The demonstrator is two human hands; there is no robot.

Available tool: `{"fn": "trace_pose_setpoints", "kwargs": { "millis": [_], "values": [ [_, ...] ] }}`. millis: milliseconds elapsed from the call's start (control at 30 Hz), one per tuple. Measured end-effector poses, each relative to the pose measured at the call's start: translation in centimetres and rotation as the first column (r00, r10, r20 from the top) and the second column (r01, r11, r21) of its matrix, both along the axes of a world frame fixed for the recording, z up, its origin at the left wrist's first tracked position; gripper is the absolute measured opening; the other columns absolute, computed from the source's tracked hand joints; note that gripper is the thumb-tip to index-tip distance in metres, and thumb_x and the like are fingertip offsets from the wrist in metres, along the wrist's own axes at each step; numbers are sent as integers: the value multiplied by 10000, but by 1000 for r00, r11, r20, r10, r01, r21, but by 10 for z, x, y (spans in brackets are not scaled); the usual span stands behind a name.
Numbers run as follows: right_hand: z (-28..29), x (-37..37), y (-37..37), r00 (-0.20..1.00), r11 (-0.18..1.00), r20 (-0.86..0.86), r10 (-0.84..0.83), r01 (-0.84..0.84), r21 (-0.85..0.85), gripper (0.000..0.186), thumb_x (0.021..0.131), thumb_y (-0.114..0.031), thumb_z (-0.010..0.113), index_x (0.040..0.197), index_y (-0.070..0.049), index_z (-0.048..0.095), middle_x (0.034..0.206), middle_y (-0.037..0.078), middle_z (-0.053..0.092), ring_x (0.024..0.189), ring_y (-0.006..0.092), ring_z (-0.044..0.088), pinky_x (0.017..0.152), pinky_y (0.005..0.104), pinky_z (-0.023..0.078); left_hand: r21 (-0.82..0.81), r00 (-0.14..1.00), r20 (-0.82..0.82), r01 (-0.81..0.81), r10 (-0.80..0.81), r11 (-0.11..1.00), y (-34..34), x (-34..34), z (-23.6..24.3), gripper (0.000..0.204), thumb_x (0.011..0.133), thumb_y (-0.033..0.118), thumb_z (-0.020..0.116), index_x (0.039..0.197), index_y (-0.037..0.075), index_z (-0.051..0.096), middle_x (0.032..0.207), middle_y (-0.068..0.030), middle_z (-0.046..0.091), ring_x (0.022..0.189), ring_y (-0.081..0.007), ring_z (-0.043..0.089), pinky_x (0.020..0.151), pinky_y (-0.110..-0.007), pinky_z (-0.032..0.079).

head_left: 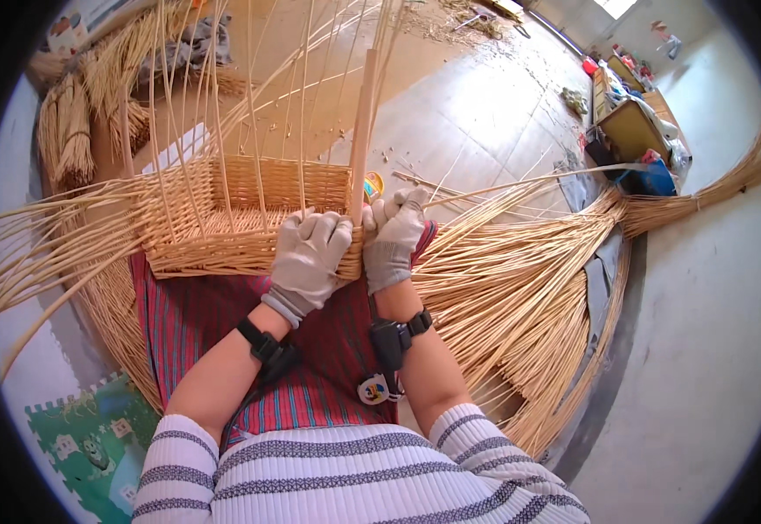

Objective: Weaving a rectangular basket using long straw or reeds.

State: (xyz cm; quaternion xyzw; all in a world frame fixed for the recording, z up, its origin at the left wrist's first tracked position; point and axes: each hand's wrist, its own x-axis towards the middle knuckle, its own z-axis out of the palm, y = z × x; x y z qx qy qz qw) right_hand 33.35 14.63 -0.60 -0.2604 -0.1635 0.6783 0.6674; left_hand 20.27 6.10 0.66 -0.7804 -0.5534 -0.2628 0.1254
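A half-woven rectangular wicker basket rests on my lap over a striped red cloth. Thin upright stakes rise from its sides, and a thicker wooden post stands at its near right corner. My left hand, in a pale work glove, is closed over the near wall close to that corner. Just right of the post, my gloved right hand is closed on a wicker strand that runs out to the right. The fingertips of both hands are partly hidden.
A large fan of loose wicker rods lies at my right. More rods stick out left of the basket. Tied bundles stand at the far left wall. A low cabinet with clutter is at the far right. A green foam mat lies lower left.
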Motion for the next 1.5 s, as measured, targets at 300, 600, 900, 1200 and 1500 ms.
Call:
{"fn": "trace_pose_setpoints", "kwargs": {
  "millis": [300, 600, 900, 1200, 1500],
  "values": [
    [22, 38, 22, 911, 973, -413, -13, -84, -215, 684, 1063, -677, 329, 902, -89, 640, 540, -47, 314, 453, 123, 321, 489, 297, 378, -57, 988, 151, 19, -10, 998, -9, -1, 24, 953, 771, 487, 830, 1540, 74, 447, 1285, -131, 635, 1247, -340, 579, 1110, -462, 391],
    [33, 82, 19, 919, 995, -385, 81, -97, -23, 751, 1058, -705, 246, 724, -101, 540, 527, -37, 230, 467, 120, 206, 470, 293, 254, -281, 964, 229, -71, 139, 957, -10, 11, 53, 873, 835, 440, 780, 1570, 106, 450, 1126, -95, 679, 1049, -298, 637, 961, -411, 438],
    [85, -11, -72, 641, 764, 671, -373, -198, 614, 369, 1046, -413, 570, 929, -81, 682, 776, 57, 624, 736, 230, 607, 720, 384, 488, -156, 874, 485, 66, 19, 986, 5, 3, -1, 638, 901, 326, 734, 1468, 95, 552, 1048, -94, 697, 1002, -311, 649, 938, -404, 445],
    [70, 19, -8, 689, 881, 700, 185, -433, 193, 344, 1042, -233, 641, 1330, -43, 630, 1223, 78, 707, 1122, 159, 656, 985, 331, 523, 107, -134, 989, 294, -70, 950, -7, -15, -8, 305, 1053, 87, 557, 1354, 44, 580, 1257, -118, 652, 1166, -210, 635, 1045, -352, 505],
    [28, 30, 0, -296, 830, 954, -56, -544, -120, 689, 738, -597, 802, 1089, -16, 684, 1093, 253, 666, 1107, 408, 633, 982, 468, 504, -182, 185, 975, 346, 123, 921, 15, -55, 18, 355, 1109, 355, 524, 955, 40, 580, 617, 1, 520, 560, -112, 595, 550, -292, 551]
  ]
}}
